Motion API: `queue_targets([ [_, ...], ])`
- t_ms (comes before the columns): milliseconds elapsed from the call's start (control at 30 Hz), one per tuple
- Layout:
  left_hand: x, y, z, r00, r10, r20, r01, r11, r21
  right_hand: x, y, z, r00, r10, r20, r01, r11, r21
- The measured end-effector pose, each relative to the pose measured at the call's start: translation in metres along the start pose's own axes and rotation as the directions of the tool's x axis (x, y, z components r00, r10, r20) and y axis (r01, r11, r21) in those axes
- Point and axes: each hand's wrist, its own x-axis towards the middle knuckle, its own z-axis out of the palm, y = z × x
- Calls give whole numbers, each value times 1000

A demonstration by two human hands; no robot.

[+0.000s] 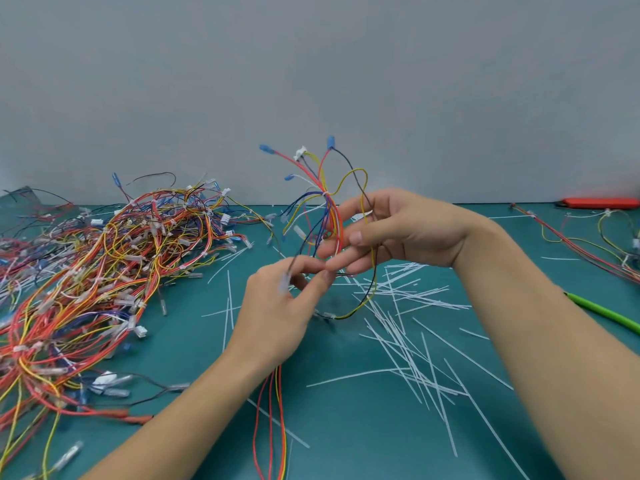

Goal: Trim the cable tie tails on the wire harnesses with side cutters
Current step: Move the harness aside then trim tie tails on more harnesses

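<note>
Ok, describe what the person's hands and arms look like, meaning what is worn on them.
Both arms are bare from the bottom edge of the picture up to the hands; no sleeve shows. The left hand and the right hand wear no gloves. No watch, ring, bracelet or wrist strap can be seen on either one. The fingernails are short and plain.

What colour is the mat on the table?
Teal green mat, seen in the head view.

The teal desk (346, 427) is blocked at 9 o'clock by a tangled multicoloured wire heap (86, 278); white cut plastic strips (408, 327) are scattered centre-right; bare surface is left at 6 o'clock.
</note>
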Motion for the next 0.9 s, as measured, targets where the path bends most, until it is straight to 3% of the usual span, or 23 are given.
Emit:
queue_targets([
  [267, -2, -3, 1, 1000, 8, -11, -7, 998, 70, -3, 6, -7, 998, 55, 31, -56, 998, 38],
  [367, -1, -4, 1, 998, 58, -6, -57, 990, 129, -1, 5, -4, 997, 72, -19, -73, 997, -39],
  [600, 0, -10, 2, 1000, 3, -24, 0, 994, 109, 3, 4, -1, 993, 18, -119, -51, 960, -275],
  [900, 0, -16, 2, 998, -35, -46, 41, 988, 146, 2, 7, -4, 988, -3, -156, -43, 956, -290],
])
